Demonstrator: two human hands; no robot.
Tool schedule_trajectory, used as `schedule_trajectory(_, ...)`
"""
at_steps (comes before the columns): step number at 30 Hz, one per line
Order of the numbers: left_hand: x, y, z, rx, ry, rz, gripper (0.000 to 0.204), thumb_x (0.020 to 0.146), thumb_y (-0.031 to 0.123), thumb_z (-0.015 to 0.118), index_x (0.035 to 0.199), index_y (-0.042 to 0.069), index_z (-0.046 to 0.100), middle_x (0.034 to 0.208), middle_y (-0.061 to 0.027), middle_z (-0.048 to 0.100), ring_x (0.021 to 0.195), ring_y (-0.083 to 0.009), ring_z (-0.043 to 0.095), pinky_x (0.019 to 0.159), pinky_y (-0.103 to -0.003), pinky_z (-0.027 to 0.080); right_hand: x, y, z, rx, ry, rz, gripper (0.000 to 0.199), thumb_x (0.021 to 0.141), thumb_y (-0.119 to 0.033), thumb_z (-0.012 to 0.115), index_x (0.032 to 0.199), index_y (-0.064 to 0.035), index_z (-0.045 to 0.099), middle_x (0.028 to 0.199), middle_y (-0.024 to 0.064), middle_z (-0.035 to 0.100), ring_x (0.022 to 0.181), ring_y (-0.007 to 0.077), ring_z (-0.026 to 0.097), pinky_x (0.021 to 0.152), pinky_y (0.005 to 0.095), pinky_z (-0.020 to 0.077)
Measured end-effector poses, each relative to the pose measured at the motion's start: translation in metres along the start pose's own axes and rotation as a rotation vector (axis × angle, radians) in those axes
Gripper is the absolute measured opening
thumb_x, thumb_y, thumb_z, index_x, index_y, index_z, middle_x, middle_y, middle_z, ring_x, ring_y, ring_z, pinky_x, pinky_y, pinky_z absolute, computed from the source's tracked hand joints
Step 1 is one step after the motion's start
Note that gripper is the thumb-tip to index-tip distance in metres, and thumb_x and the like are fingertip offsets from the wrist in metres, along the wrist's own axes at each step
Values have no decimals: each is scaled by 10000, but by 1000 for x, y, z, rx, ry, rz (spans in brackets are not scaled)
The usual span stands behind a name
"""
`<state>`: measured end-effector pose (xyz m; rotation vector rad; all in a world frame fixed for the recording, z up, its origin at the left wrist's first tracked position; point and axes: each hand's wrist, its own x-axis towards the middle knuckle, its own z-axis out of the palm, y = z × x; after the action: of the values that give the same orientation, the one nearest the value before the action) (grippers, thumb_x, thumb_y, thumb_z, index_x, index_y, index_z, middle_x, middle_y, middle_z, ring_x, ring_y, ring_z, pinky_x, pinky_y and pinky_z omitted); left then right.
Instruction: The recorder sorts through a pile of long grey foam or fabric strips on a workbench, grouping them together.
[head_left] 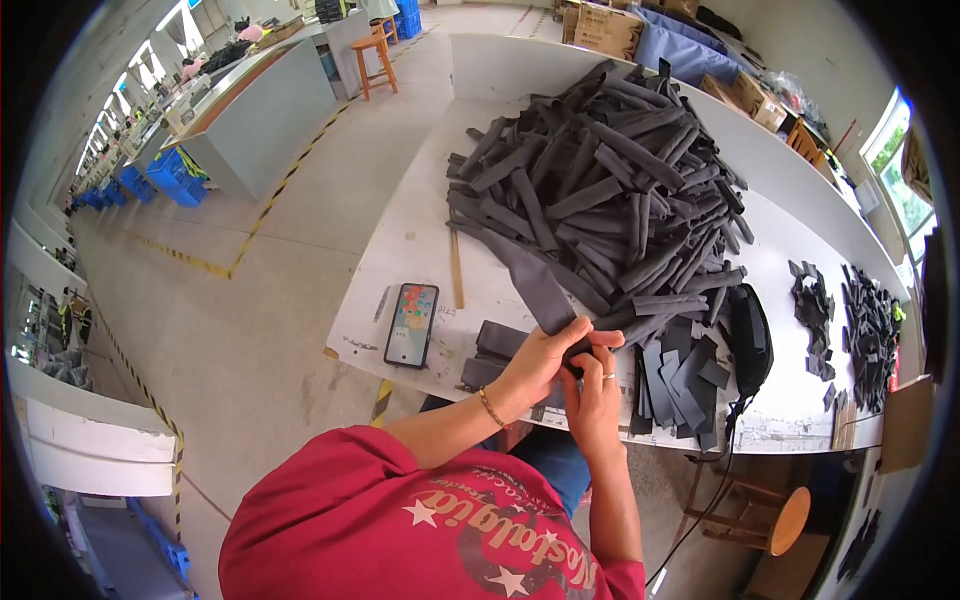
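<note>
A long dark grey fabric strip point(535, 285) runs from the left edge of the pile down to my hands near the table's front edge. My left hand point(540, 362) grips its near end, thumb on top. Close against it, my right hand point(597, 385) has its fingers curled at the same end; what its fingertips pinch is partly hidden. Beyond them rises a big heap of similar dark fabric tubes point(610, 170). Folded dark fabric pieces point(495, 342) lie just left of my hands, and flat dark cut pieces point(685, 385) are fanned out to the right.
On the white table point(395, 250) lie a phone point(411, 325) and a thin wooden stick point(457, 270). A black pouch point(750, 340) with a cord sits right of the heap. Small dark scraps point(868, 340) cover the far right. A wooden stool point(790, 522) stands below.
</note>
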<state>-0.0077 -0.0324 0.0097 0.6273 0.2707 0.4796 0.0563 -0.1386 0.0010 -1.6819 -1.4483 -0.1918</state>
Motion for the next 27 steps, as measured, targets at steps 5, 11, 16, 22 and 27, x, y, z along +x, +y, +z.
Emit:
schedule_trajectory(5,3,-6,-13,-27,22,-57,238,961,284,603,939,53,552,1066,-200,684,961,-230,661,858,-343,518,-4,-5,-5,-35,-97,96,343,790,-5,708,1055,6,491,1060,232,553,942,402,574,738,437,509)
schedule_trajectory(11,4,19,-2,-21,49,119,237,966,234,596,1079,29,559,1026,-207,690,963,-274,670,848,-381,524,-23,11,-12,-36,-177,99,308,797,-3,707,1020,-3,495,1020,205,564,866,381,590,692,420,510)
schedule_trajectory(16,7,23,5,-37,-71,156,256,974,244,583,1091,17,600,746,-72,618,911,-280,675,873,-395,514,-14,10,-23,-60,-72,-32,282,802,18,694,1003,-11,499,996,182,565,820,364,595,650,416,507)
schedule_trajectory(22,2,11,10,-56,-86,206,258,999,256,532,1101,29,601,726,-54,581,945,-281,664,923,-402,493,-10,10,-22,-39,-36,-59,261,801,31,685,988,-16,510,997,172,567,800,359,596,629,416,505)
schedule_trajectory(27,-6,8,7,-116,-72,147,263,992,276,543,1084,36,602,741,-43,579,1006,-299,654,921,-405,494,-7,7,-16,25,-11,-51,188,834,38,651,966,-12,526,969,183,574,748,371,587,608,420,472)
